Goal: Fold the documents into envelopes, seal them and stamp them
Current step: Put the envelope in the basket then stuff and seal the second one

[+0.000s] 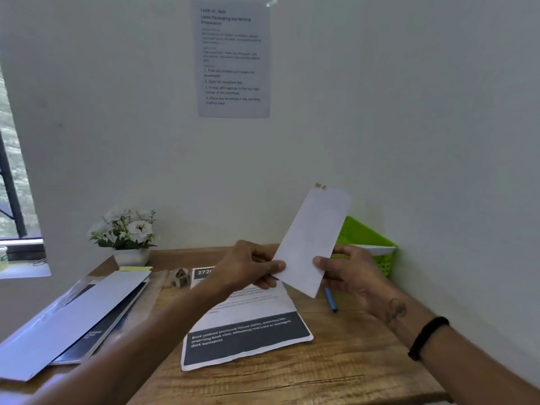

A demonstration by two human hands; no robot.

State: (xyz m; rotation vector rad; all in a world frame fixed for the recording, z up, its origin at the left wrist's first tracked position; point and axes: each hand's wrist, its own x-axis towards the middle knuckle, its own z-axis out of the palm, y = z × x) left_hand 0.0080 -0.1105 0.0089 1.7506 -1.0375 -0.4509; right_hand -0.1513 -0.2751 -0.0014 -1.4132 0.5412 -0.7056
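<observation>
Wooden desk [336, 361], grain running across, pushed into a corner of pale walls. Landmark: the printed document [248, 331] lying flat mid-desk, with a dark band of white text along its near edge.

Far left of the document: a window [11, 182] with a dark frame, and a sill holding a small jar, only partly in view. Left of the document, on the desk: a stack of long white envelopes [67, 323] over a dark-covered booklet, with a yellow pad edge showing at the far end of the stack. Behind and left of the document: a white pot of white flowers [128, 232] against the wall. Just behind the document's left corner: a small grey object [179, 277], too blurred to name.

High on the wall above the document: a taped instruction sheet [233, 58], mostly unreadable.

Above the document, held off the desk: a white envelope [309, 244], tilted with its far end up and to the right, and a small brown mark at its top corner. The left hand [251, 266] pinches its lower left edge, thumb on the front. The right hand [347, 270] grips the lower right edge, thumb on the front; a black band sits on that wrist.

Just right of the document: a blue pen [331, 299] on the wood. Further right, in the corner: a green mesh basket [368, 244] with something white inside, contents unclear.
</observation>
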